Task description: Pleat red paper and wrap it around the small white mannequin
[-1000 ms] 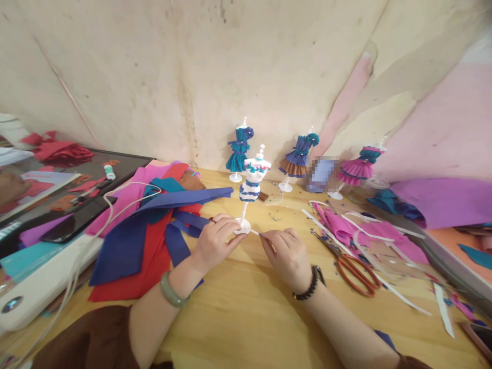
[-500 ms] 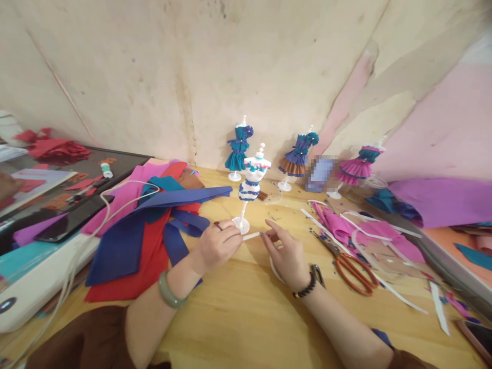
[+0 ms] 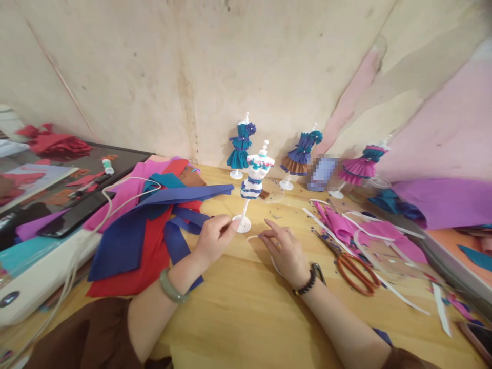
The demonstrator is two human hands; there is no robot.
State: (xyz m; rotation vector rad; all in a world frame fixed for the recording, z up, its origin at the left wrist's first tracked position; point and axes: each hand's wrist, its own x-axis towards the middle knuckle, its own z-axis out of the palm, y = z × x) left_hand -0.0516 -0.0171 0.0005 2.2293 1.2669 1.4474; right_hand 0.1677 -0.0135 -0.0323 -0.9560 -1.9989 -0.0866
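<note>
A small white dress form [image 3: 257, 174], wound with teal, blue and pink trim at bust, waist and hips, stands upright on a stem with a round base [image 3: 246, 224]. At the near left rim of that base, my left hand [image 3: 216, 234] is closed, thumb and fingertips pinched against it. My right hand [image 3: 286, 250], just right of the base, pinches a narrow white strip [image 3: 252, 237] between thumb and fingers. One end of the strip sticks out toward the left; more of it curves below the palm, partly hidden.
Orange-handled scissors [image 3: 357, 274] lie right of my right hand, beside pink fabric [image 3: 369, 236] and white scraps. Blue fabric [image 3: 119, 251] and red fabric [image 3: 132, 269] spread at left. Behind stand three dressed forms, one in teal [image 3: 239, 148], and a phone [image 3: 323, 172].
My left hand has let go of the white strip's left end and moved slightly up to the base's rim. The freed end now curls beside my right fingers.
</note>
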